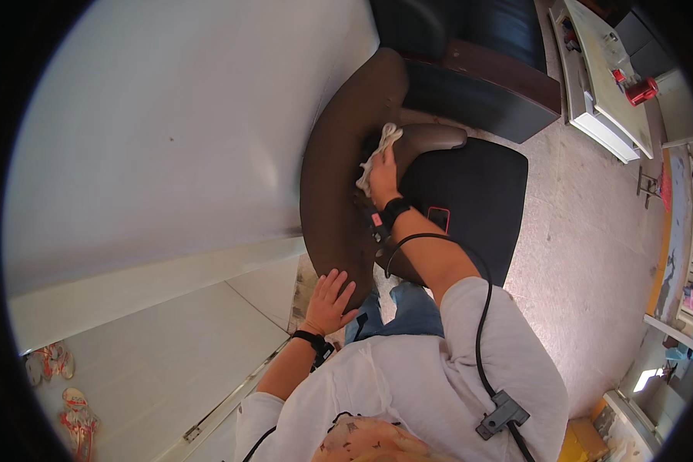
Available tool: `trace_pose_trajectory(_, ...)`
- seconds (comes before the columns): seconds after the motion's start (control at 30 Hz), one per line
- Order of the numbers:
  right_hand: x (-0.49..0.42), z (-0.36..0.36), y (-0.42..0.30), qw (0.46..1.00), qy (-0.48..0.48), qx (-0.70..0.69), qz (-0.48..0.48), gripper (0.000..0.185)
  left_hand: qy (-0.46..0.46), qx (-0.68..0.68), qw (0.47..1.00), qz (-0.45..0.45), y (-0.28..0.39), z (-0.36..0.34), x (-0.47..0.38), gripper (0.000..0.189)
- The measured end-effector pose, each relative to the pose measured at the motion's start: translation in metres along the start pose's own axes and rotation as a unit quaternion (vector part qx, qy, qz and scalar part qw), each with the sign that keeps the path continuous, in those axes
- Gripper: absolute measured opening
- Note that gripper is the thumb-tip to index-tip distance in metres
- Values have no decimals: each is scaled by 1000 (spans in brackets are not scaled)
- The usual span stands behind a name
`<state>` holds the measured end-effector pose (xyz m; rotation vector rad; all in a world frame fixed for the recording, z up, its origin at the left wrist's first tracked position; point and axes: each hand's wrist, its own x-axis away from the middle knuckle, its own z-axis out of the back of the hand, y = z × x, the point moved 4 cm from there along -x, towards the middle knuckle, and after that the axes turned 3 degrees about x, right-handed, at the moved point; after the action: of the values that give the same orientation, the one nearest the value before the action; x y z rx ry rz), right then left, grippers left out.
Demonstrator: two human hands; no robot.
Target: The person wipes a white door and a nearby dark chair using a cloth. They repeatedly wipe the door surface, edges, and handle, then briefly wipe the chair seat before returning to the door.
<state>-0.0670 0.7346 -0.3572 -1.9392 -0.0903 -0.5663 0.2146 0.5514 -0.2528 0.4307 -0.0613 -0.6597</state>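
Note:
My right hand (383, 176) holds a crumpled white cloth (388, 138) against the inner side of the curved brown backrest (332, 167) of a chair, near the armrest (433, 137). At the near end of the backrest, my left hand (328, 300) rests with its fingers spread on the brown surface. The chair's dark seat (485, 196) lies to the right of my right forearm. On the seat is a phone with a red edge (439, 219), partly hidden by that forearm.
A white wall (179, 115) stands close behind the backrest. Beyond the chair is a dark sofa with a reddish-brown wooden armrest (496, 75). At the upper right, a red mug (642, 91) stands on a white table (606, 75). A white door panel (167, 369) is at the lower left.

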Motion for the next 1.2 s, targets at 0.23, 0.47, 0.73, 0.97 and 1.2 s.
trace_pose_trajectory(0.23, -152, 12, -109, 934, 39, 165, 314, 67, -8, 7, 1000, 17, 1, 2, 1, 75)
trace_pose_trajectory(0.47, -204, 20, -122, 974, -73, 198, 87, 78, 0, -6, 1000, 19, -1, 2, 6, 74)
trace_pose_trajectory(0.73, -193, 40, -67, 968, -121, 219, 22, 71, -7, 5, 999, 31, -4, 0, 6, 70)
trace_pose_trajectory(0.97, -98, -9, -78, 891, -127, 293, 322, 66, 10, 11, 1000, 25, -2, 1, 4, 71)
trace_pose_trajectory(1.2, 34, -67, -29, 726, -289, 476, 403, 59, 20, 18, 999, 22, -1, 4, 1, 73)
